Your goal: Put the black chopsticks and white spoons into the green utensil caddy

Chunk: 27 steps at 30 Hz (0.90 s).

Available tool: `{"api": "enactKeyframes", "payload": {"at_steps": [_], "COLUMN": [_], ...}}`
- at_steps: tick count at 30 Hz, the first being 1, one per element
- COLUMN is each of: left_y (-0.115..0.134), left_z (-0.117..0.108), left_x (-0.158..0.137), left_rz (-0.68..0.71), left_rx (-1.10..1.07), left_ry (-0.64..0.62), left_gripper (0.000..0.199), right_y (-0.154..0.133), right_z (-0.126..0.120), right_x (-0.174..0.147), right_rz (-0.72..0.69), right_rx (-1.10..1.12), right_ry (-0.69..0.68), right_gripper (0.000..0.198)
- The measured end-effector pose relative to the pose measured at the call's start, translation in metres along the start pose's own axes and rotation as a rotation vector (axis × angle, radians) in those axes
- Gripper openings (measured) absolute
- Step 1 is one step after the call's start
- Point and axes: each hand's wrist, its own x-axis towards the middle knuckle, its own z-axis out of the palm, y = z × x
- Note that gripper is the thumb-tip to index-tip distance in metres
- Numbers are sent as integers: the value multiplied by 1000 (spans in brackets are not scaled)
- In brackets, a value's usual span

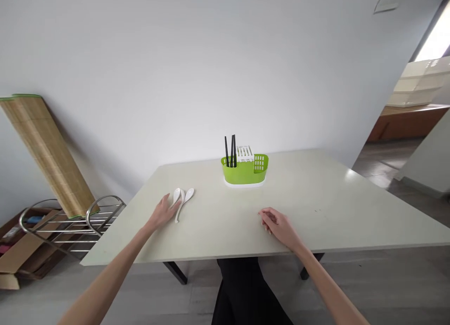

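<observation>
Three white spoons lie close together on the left part of the table: a left one [176, 194], a middle one [182, 194] and a right one [190, 194]. My left hand [163, 213] is at their handles, its thumb and fingers apart on either side of the left spoon's handle. Part of that handle is hidden by the hand, and whether the fingers touch it I cannot tell. Near the table's front edge rests my right hand [278, 225], its fingers loosely curled with nothing visible in them. A green cutlery holder [242, 174] stands farther back, with several black chopsticks [232, 151] upright in its left compartment.
The pale table [211, 236] backs onto a white wall [193, 72]. White slatted plastic [245, 153] covers the holder's middle. Left of the table are a metal rack [70, 233], a rolled bamboo mat [52, 161] leaning on the wall and a cardboard box [24, 257].
</observation>
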Motion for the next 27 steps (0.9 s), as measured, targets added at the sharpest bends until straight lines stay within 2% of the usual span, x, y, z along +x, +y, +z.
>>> {"api": "enactKeyframes", "payload": {"at_steps": [3,6,9,17,27], "left_y": [9,19,26,29,35], "left_z": [17,31,39,49,50], "left_x": [-5,-4,-4,-9,-24], "left_rz": [27,74,58,59,74], "left_rx": [-10,64,134,152,37], "left_ry": [-33,-14,0,76,220], "left_gripper": [91,82,75,67,64], "right_y": [3,4,2,2,8], "right_z": [0,0,0,0,2], "right_x": [1,1,1,1,2], "right_rz": [-19,-27,-26,-20,-8], "right_rx": [-7,0,4,-28,44], "right_ry": [2,-1,8,14,54], "right_gripper": [57,57,58,62,67]}}
